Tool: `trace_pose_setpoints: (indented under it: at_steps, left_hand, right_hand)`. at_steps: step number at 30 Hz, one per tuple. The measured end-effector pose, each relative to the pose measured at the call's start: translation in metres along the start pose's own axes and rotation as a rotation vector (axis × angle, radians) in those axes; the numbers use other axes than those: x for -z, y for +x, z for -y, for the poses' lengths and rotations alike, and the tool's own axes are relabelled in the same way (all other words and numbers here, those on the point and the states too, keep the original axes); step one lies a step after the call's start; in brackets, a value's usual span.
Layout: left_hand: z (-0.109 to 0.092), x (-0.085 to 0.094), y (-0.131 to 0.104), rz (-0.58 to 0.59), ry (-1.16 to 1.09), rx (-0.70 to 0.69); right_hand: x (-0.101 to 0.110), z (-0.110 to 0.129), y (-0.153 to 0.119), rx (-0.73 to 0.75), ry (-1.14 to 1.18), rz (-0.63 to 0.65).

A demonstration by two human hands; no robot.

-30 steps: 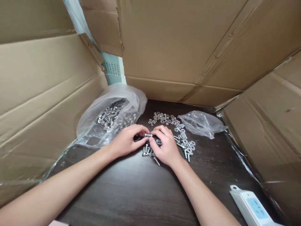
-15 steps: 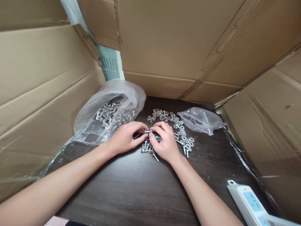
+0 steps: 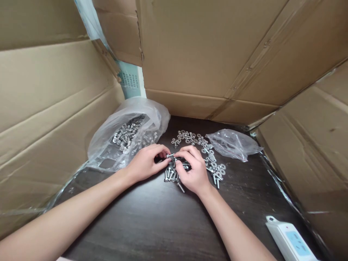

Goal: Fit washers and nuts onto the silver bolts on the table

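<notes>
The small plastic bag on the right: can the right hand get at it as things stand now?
Probably yes. The small plastic bag lies open on the table, beyond the right hand, with only loose washers between. But that hand pinches a bolt now.

Shiny silver bolts [image 3: 172,174] on dark brown wood-grain table [image 3: 152,217]. Brown cardboard walls [image 3: 54,101]. Clear plastic bags [image 3: 127,134]. White and blue power strip [image 3: 290,241].

There is one view, from the person's head, looking forward and down along both forearms onto the dark surface [image 3: 152,217]. It sits close, with cardboard walls [image 3: 206,47] filling the upper frame.
</notes>
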State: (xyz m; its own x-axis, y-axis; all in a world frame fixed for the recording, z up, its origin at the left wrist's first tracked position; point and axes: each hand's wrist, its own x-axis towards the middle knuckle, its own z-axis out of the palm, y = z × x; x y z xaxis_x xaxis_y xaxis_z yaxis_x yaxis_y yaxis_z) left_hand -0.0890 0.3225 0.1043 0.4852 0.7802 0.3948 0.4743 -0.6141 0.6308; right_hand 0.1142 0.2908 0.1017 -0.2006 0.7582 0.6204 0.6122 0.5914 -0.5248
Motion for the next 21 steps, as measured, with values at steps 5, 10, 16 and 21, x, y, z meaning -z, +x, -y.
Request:
trace_pose_setpoints:
  at_steps: [5, 10, 16, 21]
  left_hand:
    - [-0.0004, 0.0003, -0.0003, 0.002, -0.02, -0.012]
    - [-0.0005, 0.0, -0.0009, 0.015, -0.017, -0.028]
    - [-0.0013, 0.0009, 0.0001, 0.015, -0.017, -0.04]
    - [-0.0004, 0.0007, -0.0011, 0.016, -0.016, -0.044]
  right_hand:
    - [-0.0013, -0.0019, 0.0001, -0.027, -0.013, -0.003]
    - [-0.0037, -0.0054, -0.0002, -0.047, -0.07, 0.05]
    - [-0.0044, -0.0055, -0.0002, -0.085, -0.12, 0.053]
    - [-0.0019, -0.0032, 0.0, -0.048, -0.055, 0.037]
